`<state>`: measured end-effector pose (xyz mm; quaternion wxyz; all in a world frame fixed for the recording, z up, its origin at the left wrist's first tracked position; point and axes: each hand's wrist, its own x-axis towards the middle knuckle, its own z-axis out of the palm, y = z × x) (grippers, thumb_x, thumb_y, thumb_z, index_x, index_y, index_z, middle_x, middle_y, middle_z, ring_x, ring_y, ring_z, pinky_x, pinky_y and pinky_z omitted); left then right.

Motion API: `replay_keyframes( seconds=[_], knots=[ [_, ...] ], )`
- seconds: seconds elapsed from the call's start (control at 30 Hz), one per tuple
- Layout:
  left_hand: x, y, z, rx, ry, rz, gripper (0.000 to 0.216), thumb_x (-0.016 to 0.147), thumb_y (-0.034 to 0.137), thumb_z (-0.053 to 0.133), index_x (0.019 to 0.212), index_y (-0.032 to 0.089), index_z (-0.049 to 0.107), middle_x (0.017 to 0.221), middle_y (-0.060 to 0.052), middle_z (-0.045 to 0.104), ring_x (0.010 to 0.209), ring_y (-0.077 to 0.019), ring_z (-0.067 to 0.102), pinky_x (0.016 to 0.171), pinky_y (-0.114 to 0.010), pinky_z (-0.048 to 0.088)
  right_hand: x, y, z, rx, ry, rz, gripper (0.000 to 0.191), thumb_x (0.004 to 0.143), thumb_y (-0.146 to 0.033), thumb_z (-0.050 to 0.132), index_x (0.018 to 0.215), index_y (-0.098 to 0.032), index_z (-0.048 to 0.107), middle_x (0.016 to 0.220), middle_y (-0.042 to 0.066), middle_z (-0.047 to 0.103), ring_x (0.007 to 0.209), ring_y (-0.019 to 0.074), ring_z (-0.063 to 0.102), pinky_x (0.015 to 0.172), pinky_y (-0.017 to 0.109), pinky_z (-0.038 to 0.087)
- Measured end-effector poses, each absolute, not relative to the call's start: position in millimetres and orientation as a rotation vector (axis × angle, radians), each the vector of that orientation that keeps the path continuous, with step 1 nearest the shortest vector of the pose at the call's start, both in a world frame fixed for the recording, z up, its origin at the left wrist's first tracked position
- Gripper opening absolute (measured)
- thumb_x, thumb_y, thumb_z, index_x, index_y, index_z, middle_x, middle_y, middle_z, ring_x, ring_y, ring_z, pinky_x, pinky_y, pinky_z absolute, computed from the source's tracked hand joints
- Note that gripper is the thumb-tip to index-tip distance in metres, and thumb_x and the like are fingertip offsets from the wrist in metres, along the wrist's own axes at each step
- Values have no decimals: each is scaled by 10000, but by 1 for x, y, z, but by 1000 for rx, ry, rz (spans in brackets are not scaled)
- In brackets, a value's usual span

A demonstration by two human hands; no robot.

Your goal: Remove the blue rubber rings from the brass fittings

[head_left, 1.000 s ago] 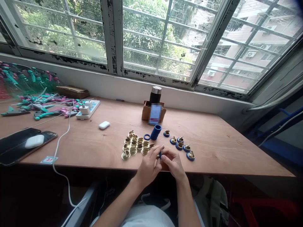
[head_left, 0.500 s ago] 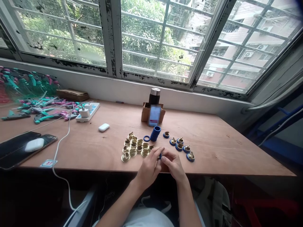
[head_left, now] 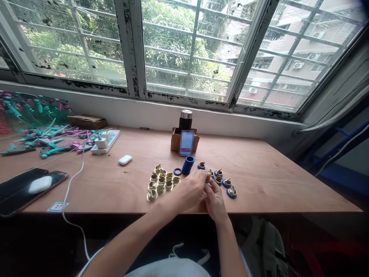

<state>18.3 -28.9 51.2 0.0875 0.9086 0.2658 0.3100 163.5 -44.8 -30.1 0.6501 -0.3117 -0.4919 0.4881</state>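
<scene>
Both my hands meet over the front middle of the wooden table. My left hand is curled, its fingertips pinched on a small brass part at the row of brass parts with blue rings. My right hand sits just below it, fingers closed; what it holds is hidden. A cluster of bare brass parts lies to the left of my hands. A stack of blue rings and one loose blue ring stand just behind.
A cardboard box with a dark flask stands at the back. A white earbud case, a power strip with a white cable, phones and teal and pink tools lie to the left.
My left hand has moved forward and right from the table edge to the row of ringed brass parts. The right hand followed a little. The camera tilted down slightly.
</scene>
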Motion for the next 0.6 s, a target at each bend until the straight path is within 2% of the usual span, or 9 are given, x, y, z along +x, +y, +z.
replay_keyframes(
  seconds=[0.2,0.37,0.47,0.6],
  knots=[
    [-1,-35,50,2682,810,875,313,900,91,506,1192,194,465,1114,-111,617,1007,-265,623,884,-415,568,160,-44,-28,-740,-1218,1169,237,901,-438,770,972,-215,734,869,26,719,797,205,663,754,312,531],
    [-6,-33,50,2678,788,845,237,907,90,473,1118,196,484,1017,-69,612,901,-228,636,818,-354,558,163,-43,-28,-755,-1191,1154,265,899,-452,769,850,-200,704,713,-15,617,646,144,544,636,261,461],
    [-5,-30,48,2667,800,821,197,936,105,465,1110,194,487,1017,-69,620,906,-227,644,811,-353,556,163,-43,-28,-771,-1214,1138,261,906,-450,761,837,-204,707,693,-20,598,645,143,530,638,260,454],
    [-4,-30,42,2653,820,808,221,953,123,475,1167,180,476,1073,-97,627,971,-245,647,847,-382,564,161,-44,-25,-770,-1215,1176,241,889,-447,780,877,-209,748,750,6,676,691,173,606,682,289,506]
  ],
)
